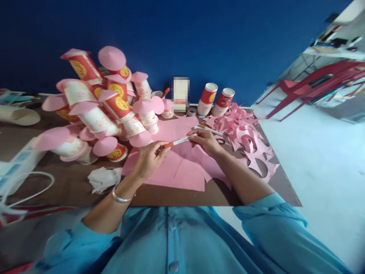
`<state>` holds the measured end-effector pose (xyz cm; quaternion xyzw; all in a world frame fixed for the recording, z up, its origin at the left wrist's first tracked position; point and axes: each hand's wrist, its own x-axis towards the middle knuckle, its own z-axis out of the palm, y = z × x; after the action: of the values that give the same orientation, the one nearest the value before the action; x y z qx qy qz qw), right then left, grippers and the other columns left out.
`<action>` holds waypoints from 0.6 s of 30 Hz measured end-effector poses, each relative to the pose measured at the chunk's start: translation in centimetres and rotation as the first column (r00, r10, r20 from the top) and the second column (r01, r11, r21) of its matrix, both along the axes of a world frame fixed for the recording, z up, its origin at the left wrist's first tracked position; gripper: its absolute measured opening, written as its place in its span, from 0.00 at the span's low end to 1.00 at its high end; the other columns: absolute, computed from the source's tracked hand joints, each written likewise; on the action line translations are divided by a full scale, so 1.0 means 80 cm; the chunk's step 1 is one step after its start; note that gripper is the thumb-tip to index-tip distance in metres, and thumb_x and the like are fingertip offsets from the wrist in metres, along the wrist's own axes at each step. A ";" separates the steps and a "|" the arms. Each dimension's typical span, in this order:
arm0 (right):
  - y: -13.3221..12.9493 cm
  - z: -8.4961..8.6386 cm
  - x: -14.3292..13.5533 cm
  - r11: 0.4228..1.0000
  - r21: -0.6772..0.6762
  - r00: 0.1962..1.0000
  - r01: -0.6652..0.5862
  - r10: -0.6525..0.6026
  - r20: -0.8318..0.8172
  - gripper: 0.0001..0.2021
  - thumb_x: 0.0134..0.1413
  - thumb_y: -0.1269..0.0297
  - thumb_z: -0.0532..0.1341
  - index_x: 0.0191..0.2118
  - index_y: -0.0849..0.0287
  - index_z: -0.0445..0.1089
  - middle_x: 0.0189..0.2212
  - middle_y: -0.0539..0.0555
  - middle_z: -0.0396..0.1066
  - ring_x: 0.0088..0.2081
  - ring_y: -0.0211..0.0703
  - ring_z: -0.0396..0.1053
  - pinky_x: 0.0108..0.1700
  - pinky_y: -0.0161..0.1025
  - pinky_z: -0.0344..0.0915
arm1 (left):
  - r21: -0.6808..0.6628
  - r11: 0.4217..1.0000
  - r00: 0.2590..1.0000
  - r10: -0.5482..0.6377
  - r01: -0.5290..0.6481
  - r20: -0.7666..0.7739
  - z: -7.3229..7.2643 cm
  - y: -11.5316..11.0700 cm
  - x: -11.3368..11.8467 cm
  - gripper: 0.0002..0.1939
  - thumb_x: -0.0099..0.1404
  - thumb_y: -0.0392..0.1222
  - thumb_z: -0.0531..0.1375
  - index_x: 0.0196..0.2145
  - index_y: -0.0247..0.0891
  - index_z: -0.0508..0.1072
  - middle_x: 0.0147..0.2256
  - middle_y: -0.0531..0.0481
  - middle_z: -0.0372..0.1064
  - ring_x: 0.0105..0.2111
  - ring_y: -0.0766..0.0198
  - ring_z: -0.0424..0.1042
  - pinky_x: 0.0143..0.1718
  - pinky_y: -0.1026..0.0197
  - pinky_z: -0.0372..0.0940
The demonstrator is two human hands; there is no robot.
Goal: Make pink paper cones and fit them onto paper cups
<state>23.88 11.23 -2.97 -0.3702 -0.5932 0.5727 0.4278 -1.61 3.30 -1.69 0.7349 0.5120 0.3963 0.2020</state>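
Observation:
A white marker with an orange end (179, 141) is held level above the table between both hands. My left hand (151, 156) pinches its orange end, and my right hand (204, 140) grips the white end. Whether the orange part is a cap coming off cannot be told. Below lie pink paper sheets (182, 179), marked with a few thin dark lines. A second white pen (211, 130) rests just beyond my right hand, beside a brown pencil-like stick (202, 126). Dark scissor handles (221, 141) show partly near my right wrist.
Paper cups with pink cones (114, 106) are piled at the left. Two cup stacks (207, 99) stand at the back, near a tape roll (191, 112). Pink scraps (245, 133) cover the right side. A crumpled white mask (104, 179) lies by my left forearm.

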 end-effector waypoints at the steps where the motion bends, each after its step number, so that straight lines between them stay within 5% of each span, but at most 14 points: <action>1: 0.005 -0.004 0.003 1.000 0.008 0.999 0.030 -0.031 0.028 0.27 0.47 0.38 0.74 0.39 0.59 0.79 0.26 0.49 0.73 0.25 0.36 0.69 0.29 0.37 0.73 | -0.009 1.000 0.999 -0.012 0.012 -0.036 -0.004 0.006 0.001 0.12 0.74 0.46 0.62 0.51 0.40 0.76 0.38 0.49 0.82 0.33 0.62 0.81 0.38 0.62 0.75; 5: 0.025 -0.014 0.023 0.983 0.073 0.967 0.166 -0.177 0.186 0.22 0.58 0.43 0.66 0.44 0.59 0.78 0.28 0.50 0.74 0.26 0.37 0.70 0.29 0.36 0.71 | 0.024 1.000 0.976 -0.006 0.012 -0.217 -0.017 0.024 0.010 0.24 0.71 0.41 0.64 0.62 0.40 0.67 0.47 0.45 0.80 0.35 0.60 0.80 0.41 0.57 0.76; 8: 0.031 -0.014 0.036 0.966 0.153 0.908 0.208 -0.249 0.338 0.13 0.61 0.55 0.65 0.43 0.59 0.80 0.32 0.54 0.78 0.32 0.42 0.74 0.36 0.39 0.73 | 0.093 0.993 0.916 -0.026 0.069 -0.401 -0.020 0.022 0.015 0.14 0.73 0.39 0.61 0.55 0.41 0.73 0.47 0.43 0.78 0.43 0.54 0.79 0.46 0.53 0.75; 11: 0.023 -0.005 0.039 0.952 0.246 0.825 0.180 -0.282 0.489 0.10 0.59 0.67 0.66 0.44 0.57 0.82 0.50 0.59 0.80 0.49 0.50 0.77 0.53 0.45 0.73 | 0.132 0.984 0.868 -0.038 0.118 -0.495 -0.025 0.015 0.014 0.09 0.74 0.37 0.60 0.50 0.40 0.76 0.47 0.40 0.78 0.48 0.49 0.78 0.50 0.48 0.74; 12: 0.019 0.001 0.039 0.947 0.282 0.766 0.154 -0.295 0.571 0.12 0.60 0.69 0.65 0.48 0.56 0.82 0.57 0.59 0.77 0.54 0.52 0.76 0.56 0.46 0.72 | 0.137 0.983 0.861 -0.036 0.122 -0.508 -0.027 0.013 0.012 0.10 0.73 0.37 0.60 0.50 0.39 0.77 0.48 0.39 0.79 0.49 0.48 0.77 0.51 0.46 0.73; 15: 0.005 0.023 0.036 0.927 0.375 0.398 -0.014 -0.338 0.853 0.20 0.68 0.67 0.60 0.62 0.50 0.76 0.65 0.59 0.71 0.59 0.56 0.74 0.55 0.47 0.73 | 0.128 0.985 0.841 -0.027 0.113 -0.540 -0.032 0.009 0.010 0.13 0.73 0.37 0.60 0.53 0.37 0.76 0.53 0.37 0.78 0.53 0.44 0.75 0.56 0.41 0.71; 18: -0.004 0.046 0.043 0.912 0.378 0.193 -0.160 -0.347 0.918 0.25 0.71 0.64 0.57 0.70 0.48 0.66 0.65 0.58 0.72 0.61 0.58 0.73 0.56 0.49 0.73 | 0.078 0.993 0.796 -0.025 0.090 -0.605 -0.032 0.007 0.010 0.17 0.72 0.36 0.60 0.57 0.36 0.74 0.58 0.34 0.75 0.57 0.42 0.73 0.59 0.39 0.69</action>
<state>27.30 10.88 0.71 -0.5896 -0.8044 0.0477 0.0544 -0.79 3.84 -4.27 0.8473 0.5061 0.1613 0.0027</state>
